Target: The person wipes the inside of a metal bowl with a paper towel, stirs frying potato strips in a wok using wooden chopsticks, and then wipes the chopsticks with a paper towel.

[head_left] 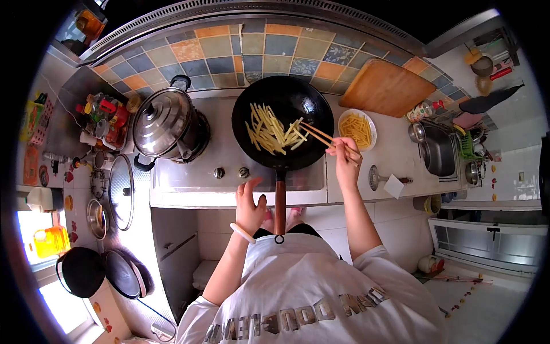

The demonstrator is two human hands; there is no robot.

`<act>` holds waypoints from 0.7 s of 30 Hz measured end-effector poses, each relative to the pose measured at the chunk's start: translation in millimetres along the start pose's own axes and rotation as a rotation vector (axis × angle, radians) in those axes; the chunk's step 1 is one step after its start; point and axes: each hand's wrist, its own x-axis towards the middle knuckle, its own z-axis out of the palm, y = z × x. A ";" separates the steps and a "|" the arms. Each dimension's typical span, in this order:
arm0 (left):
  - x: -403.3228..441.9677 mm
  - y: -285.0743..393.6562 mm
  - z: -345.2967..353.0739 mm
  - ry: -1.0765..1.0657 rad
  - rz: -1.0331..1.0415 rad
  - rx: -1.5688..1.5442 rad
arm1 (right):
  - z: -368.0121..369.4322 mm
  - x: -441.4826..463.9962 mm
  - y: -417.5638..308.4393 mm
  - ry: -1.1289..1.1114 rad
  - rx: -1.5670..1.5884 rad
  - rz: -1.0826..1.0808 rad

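A black wok (298,100) with a wooden handle sits on the stove. Pale cut strips (269,131) lie in it, mostly on its left and lower side. My right hand (344,156) is closed round a pair of wooden chopsticks (318,134), whose tips touch the strips at the right of the pile. My left hand (250,198), with a pale bracelet at the wrist, is held left of the wok's handle near the stove knobs, fingers apart and holding nothing. A white bowl (373,133) of yellow strips (356,129) stands right of the wok.
A lidded steel pot (163,123) stands on the left burner, with jars (106,120) beyond it. A cutting board (387,89) leans on the tiles at the back right. Farther right is a sink (440,152). A steel ladle (375,178) lies on the counter near a white paper (394,186).
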 end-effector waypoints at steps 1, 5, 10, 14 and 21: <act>0.2 0.8 -0.3 -0.006 -0.011 -0.006 | 1.8 -3.4 2.0 0.007 -0.008 0.010; 0.0 5.1 -0.6 -0.004 -0.031 -0.031 | 18.3 -1.9 21.8 -0.092 0.090 0.013; 2.5 6.4 -0.4 -0.017 -0.044 -0.037 | 28.6 13.4 27.3 -0.042 0.110 -0.028; 2.2 7.1 1.1 -0.021 -0.046 -0.049 | 31.5 11.4 21.8 -0.049 0.139 -0.054; 3.4 9.4 0.8 -0.030 -0.066 -0.056 | 29.3 16.1 16.6 -0.076 0.055 -0.030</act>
